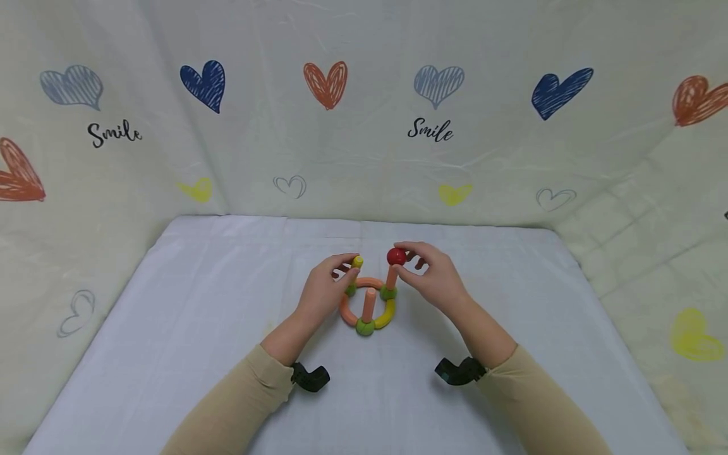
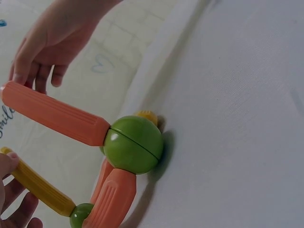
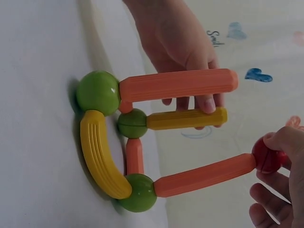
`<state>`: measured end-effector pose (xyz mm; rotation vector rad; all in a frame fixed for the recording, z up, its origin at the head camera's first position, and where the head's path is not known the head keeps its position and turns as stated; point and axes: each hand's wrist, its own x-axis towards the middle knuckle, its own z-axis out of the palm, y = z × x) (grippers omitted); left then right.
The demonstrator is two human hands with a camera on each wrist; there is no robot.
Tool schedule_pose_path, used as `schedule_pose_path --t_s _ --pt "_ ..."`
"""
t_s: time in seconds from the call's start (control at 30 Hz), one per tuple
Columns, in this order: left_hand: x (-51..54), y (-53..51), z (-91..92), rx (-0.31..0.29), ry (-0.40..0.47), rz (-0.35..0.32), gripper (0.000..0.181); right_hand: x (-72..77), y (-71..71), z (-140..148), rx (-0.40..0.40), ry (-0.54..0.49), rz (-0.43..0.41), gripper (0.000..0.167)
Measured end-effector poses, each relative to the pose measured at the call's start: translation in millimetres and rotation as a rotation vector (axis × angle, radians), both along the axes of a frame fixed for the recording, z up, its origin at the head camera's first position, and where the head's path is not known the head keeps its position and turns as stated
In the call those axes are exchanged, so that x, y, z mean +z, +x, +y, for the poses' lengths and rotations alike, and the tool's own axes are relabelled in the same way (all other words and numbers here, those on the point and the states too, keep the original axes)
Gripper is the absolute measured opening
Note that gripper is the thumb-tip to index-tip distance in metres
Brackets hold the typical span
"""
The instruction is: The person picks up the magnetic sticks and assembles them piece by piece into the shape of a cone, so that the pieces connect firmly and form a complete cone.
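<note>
A ring of curved orange pieces (image 1: 347,311) and a curved yellow piece (image 3: 99,154), joined by green balls (image 1: 365,327), lies on the table. Three straight sticks rise from these balls. With thumb and fingers my left hand (image 1: 323,289) pinches the upper end of the yellow stick (image 3: 183,119). My right hand (image 1: 436,278) grips a red ball (image 1: 396,256), which sits at the top of an orange stick (image 3: 206,175). Untouched by either hand, another orange stick (image 1: 369,304) stands on the nearest green ball, its top bare.
White cloth covers the table (image 1: 188,328), and a pale curtain (image 1: 364,145) printed with hearts and "Smile" hangs behind and at the sides. A dark wrist camera (image 1: 311,378) sits at the left sleeve, and another wrist camera (image 1: 457,371) at the right.
</note>
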<state>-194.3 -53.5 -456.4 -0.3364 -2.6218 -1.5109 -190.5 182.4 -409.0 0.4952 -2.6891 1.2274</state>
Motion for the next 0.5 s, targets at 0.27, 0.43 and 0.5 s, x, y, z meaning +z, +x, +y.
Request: schedule_pose_path --t_s 0.27,0.43,0.5 --pt "-2.1 -0.4 -1.1 -0.012 -0.002 -0.008 0.034 0.3 -3.8 -7 0.058 0.006 0.017 0.044" --pt "-3.4 1.4 -1.5 -0.043 -0.008 0.004 0.035 0.2 -4.9 -12 0.088 0.007 0.022 0.044" --pt "-4.6 1.6 -1.6 -0.054 -0.007 0.013 0.035 0.1 -5.1 -15 0.093 0.012 0.022 0.043"
